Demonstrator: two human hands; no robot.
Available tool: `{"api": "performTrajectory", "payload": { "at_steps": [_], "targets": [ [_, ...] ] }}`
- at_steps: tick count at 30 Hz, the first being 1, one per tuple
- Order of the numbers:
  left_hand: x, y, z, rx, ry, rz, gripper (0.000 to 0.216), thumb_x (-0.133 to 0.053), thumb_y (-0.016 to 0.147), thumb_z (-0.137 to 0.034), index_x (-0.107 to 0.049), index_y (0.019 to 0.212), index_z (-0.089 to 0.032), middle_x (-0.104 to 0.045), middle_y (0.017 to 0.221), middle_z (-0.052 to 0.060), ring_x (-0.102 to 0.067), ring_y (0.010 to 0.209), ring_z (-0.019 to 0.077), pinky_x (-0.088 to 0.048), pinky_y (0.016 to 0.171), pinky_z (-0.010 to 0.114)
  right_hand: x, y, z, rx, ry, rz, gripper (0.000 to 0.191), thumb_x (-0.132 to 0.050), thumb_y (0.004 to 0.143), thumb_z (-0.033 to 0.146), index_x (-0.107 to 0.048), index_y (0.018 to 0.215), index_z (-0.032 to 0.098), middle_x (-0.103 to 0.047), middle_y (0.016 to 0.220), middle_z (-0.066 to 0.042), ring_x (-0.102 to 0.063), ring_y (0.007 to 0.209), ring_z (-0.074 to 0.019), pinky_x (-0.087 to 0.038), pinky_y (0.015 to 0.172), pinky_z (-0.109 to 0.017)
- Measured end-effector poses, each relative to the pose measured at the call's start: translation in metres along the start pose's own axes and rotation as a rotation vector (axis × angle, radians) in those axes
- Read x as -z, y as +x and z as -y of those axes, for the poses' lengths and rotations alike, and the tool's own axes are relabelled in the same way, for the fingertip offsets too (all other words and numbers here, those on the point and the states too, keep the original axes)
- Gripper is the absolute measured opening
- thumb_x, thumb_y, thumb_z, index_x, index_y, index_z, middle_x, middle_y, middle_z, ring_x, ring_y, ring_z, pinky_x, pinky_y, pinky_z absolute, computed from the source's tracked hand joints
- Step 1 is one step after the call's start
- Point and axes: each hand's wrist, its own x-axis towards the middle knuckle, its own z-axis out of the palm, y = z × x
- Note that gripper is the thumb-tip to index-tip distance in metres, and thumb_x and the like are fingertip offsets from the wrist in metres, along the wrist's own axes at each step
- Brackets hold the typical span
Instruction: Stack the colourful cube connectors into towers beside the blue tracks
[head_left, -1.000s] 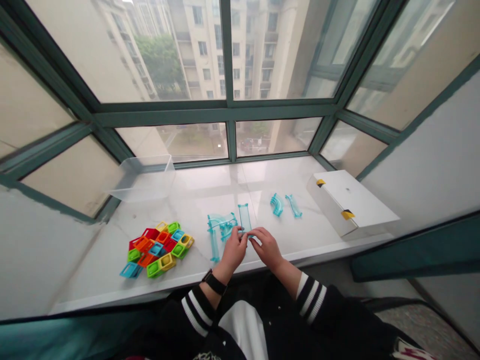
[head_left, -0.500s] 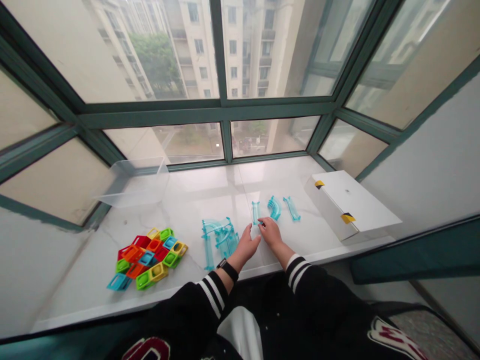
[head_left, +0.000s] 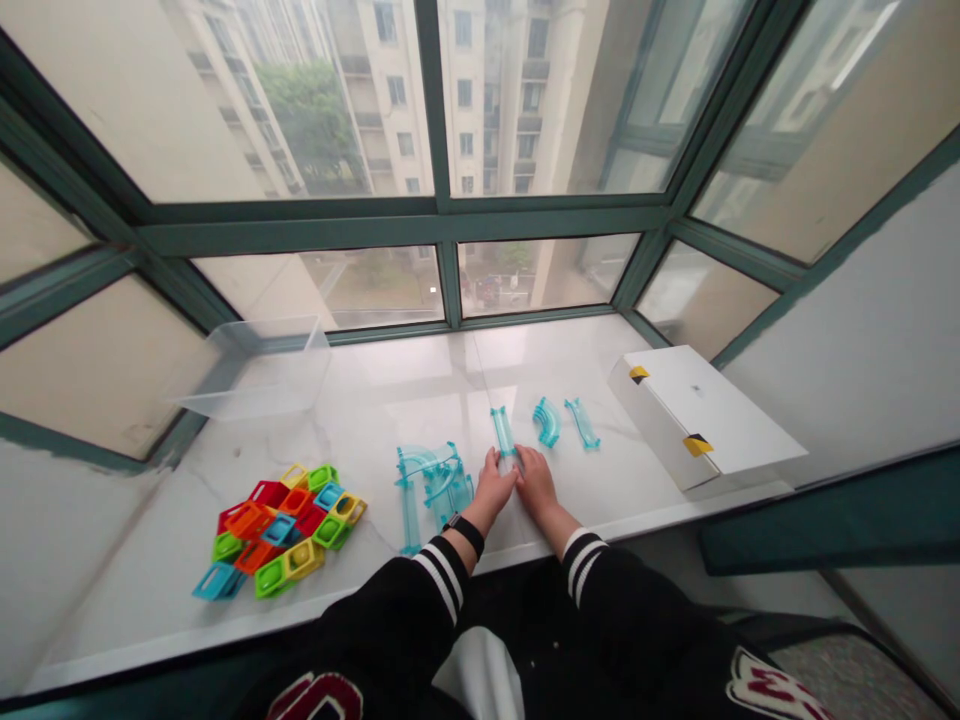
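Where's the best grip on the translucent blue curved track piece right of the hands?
Pinch the translucent blue curved plastic track piece at mid-curve from above, fingers on opposite walls, coming in with the right hand. It lies flat on the white marble sill, so its middle seems steadiest.

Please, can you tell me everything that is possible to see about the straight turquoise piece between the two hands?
This straight channel is clear turquoise plastic, a narrow open trough with raised edges, like a marble-run track. It points toward the window above the white stone sill. Its near end is hidden between the fingertips of the left hand and right hand.
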Motion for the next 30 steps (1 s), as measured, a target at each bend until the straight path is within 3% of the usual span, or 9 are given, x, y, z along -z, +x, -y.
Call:
{"api": "performTrajectory", "payload": {
  "at_steps": [5, 17, 30],
  "targets": [
    [-0.0011, 0.0010, 0.0025, -0.005, -0.004, -0.006, 0.099, -0.082, 0.073, -0.037, -0.036, 0.158, -0.015, -0.045, 0.165, 0.023, -0.042, 0.155, 0.0343, -0.029, 0.130, 0.045, -0.0002, -0.0041, 0.0002, -0.014, -0.019, 0.027, 0.049, -0.051, 0.087, 0.013, -0.066, 0.134, 0.012, -0.070, 0.130, -0.018, -0.061, 0.123, -0.0302, -0.048, 0.114, -0.052],
    [-0.0005, -0.0034, 0.0073, -0.019, -0.022, -0.004, 0.097, -0.081, 0.073, -0.034, -0.037, 0.157, -0.012, -0.040, 0.167, 0.025, -0.037, 0.158, 0.0344, -0.026, 0.131, 0.044, -0.0003, 0.0017, 0.0007, -0.020, 0.023, -0.032, 0.046, -0.049, 0.083, 0.010, -0.070, 0.124, 0.017, -0.073, 0.118, -0.013, -0.063, 0.114, -0.0280, -0.050, 0.109, -0.049],
    [-0.0011, -0.0028, 0.0091, 0.001, -0.053, -0.001, 0.097, -0.080, 0.073, -0.031, -0.037, 0.158, -0.013, -0.040, 0.168, 0.023, -0.038, 0.158, 0.0323, -0.026, 0.131, 0.044, -0.0006, 0.0015, 0.0006, 0.000, 0.000, -0.014, 0.048, -0.047, 0.083, 0.010, -0.068, 0.127, 0.015, -0.072, 0.121, -0.015, -0.063, 0.115, -0.0285, -0.050, 0.109, -0.049]
  ]
}}
